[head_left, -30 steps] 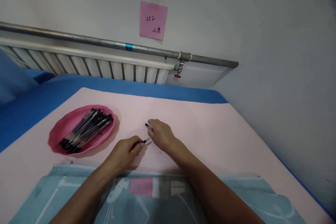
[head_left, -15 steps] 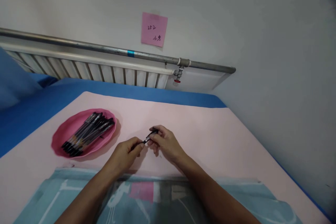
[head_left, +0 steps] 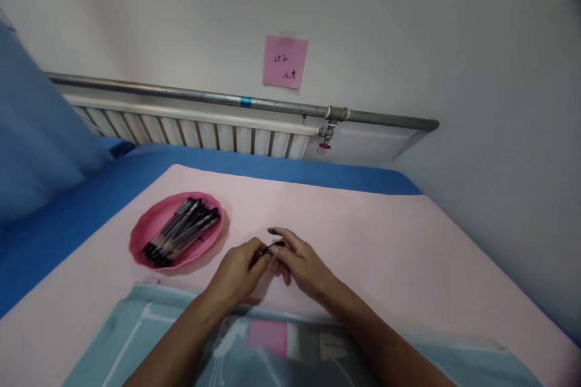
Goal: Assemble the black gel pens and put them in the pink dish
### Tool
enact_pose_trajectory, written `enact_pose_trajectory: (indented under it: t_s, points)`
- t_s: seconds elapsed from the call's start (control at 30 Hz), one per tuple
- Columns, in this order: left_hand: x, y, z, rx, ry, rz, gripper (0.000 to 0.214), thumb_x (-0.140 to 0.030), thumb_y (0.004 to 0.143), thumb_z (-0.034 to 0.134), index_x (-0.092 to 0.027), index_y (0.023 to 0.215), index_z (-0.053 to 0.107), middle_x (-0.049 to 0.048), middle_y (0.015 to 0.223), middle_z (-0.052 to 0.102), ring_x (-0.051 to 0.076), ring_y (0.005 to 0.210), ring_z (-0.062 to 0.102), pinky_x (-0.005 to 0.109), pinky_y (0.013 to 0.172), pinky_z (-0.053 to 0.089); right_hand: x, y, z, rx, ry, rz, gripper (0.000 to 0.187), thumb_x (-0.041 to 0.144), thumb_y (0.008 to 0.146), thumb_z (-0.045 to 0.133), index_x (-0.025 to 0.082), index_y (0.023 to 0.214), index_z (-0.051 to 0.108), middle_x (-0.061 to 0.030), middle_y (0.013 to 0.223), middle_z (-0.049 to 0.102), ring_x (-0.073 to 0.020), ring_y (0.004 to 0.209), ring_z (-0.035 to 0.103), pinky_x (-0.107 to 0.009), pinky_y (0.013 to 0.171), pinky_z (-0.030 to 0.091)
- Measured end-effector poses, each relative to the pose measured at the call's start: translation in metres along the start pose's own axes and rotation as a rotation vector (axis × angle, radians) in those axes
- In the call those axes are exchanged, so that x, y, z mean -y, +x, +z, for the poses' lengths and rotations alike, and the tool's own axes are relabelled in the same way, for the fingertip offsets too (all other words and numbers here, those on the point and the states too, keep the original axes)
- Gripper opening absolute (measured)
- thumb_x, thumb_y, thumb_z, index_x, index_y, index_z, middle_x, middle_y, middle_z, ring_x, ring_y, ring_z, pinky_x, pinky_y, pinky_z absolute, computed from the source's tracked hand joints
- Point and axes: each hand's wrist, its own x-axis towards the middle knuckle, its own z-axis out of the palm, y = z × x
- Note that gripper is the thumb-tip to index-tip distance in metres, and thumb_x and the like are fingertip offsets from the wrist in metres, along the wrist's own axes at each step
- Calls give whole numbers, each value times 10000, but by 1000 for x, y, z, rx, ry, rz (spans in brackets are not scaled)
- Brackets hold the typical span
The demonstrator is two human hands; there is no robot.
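Observation:
My left hand (head_left: 240, 267) is closed round the dark end of a black pen (head_left: 272, 247), held above the pink table cover. On the pen's other end, my right hand (head_left: 297, 263) pinches with thumb and fingers, its index finger reaching beyond. The two hands nearly touch, and much of the pen is hidden by the fingers. To the left of my hands stands a pink oval tray (head_left: 141, 227) with a wavy rim. Several black-capped clear pens (head_left: 181, 233) lie bundled in it, side by side.
A pink cover (head_left: 385, 254) lies over a blue surface (head_left: 272, 162). Light blue patterned cloth (head_left: 149, 326) spreads along the near edge. Behind are a radiator (head_left: 204, 133), a metal pipe (head_left: 181, 92) with a red valve, and a pink note (head_left: 285, 62). Blue fabric (head_left: 40, 133) hangs at left.
My hands have come closer together on the pen, so less of it shows between them. The whole view has shifted, with the surroundings now further right and slightly lower.

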Motion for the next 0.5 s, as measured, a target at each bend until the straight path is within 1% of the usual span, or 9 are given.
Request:
enact_pose_trajectory:
  t_s: [0.07, 0.1, 0.17, 0.23, 0.27, 0.3, 0.37, 0.43, 0.5]
  points:
    - [3, 1, -6, -75, 100, 5, 164, -273, 806, 448, -181, 811, 584, 1, 689, 625, 136, 610, 541, 221, 545, 355, -4, 3, -4, -93, 4, 4, 423, 350, 787, 501, 181, 1173, 455, 26, 595, 551, -83, 411, 470, -180, 345, 358]
    - [6, 2, -12, -140, 151, 7, 165, -261, 804, 450, -182, 838, 590, 8, 711, 633, 143, 627, 552, 226, 557, 368, -6, 4, -7, -129, -2, 16, 411, 358, 781, 507, 171, 1145, 473, 26, 585, 543, -85, 407, 466, -180, 337, 349]
    - [12, 2, -30, -332, 248, 14, 199, -247, 809, 442, -183, 920, 595, 34, 816, 652, 164, 717, 581, 248, 625, 407, -9, 5, -12, -160, -15, 34, 374, 362, 776, 507, 158, 1090, 504, 20, 587, 540, -88, 415, 466, -181, 335, 342]
    - [20, 2, -52, -541, 356, -5, 245, -250, 821, 427, -179, 994, 584, 66, 956, 645, 195, 856, 584, 282, 718, 425, -9, 4, -14, -156, -35, 41, 346, 364, 777, 505, 156, 1053, 524, 15, 600, 543, -85, 423, 461, -184, 344, 344]
    - [24, 2, -63, -601, 424, -45, 257, -251, 828, 415, -179, 1009, 583, 75, 997, 636, 210, 905, 575, 299, 745, 426, -9, 3, -14, -149, -46, 45, 336, 363, 776, 505, 156, 1040, 531, 15, 604, 543, -83, 427, 457, -185, 351, 345]
    - [29, 2, -73, -634, 488, -106, 268, -244, 831, 404, -173, 1019, 582, 82, 1014, 632, 223, 930, 568, 313, 757, 428, -7, 2, -13, -139, -57, 50, 326, 361, 775, 506, 158, 1028, 539, 15, 607, 541, -82, 431, 455, -186, 359, 347]
    - [37, 2, -88, -636, 604, -233, 287, -230, 833, 388, -162, 1032, 584, 94, 1024, 631, 240, 942, 562, 333, 768, 432, -4, 0, -11, -120, -80, 67, 299, 351, 768, 511, 162, 995, 554, 14, 613, 538, -80, 443, 452, -187, 372, 346]
    - [46, 4, -93, -612, 675, -305, 308, -220, 831, 376, -154, 1045, 587, 104, 1012, 635, 256, 933, 560, 353, 774, 432, -1, -2, -9, -107, -103, 85, 273, 345, 764, 513, 168, 964, 567, 13, 615, 535, -77, 452, 446, -185, 381, 339]
    - [53, 6, -92, -589, 705, -323, 320, -212, 823, 376, -144, 1043, 597, 118, 978, 641, 270, 909, 563, 371, 774, 430, 1, -3, -8, -99, -122, 101, 255, 345, 763, 510, 172, 938, 575, 10, 619, 534, -78, 464, 445, -185, 387, 333]
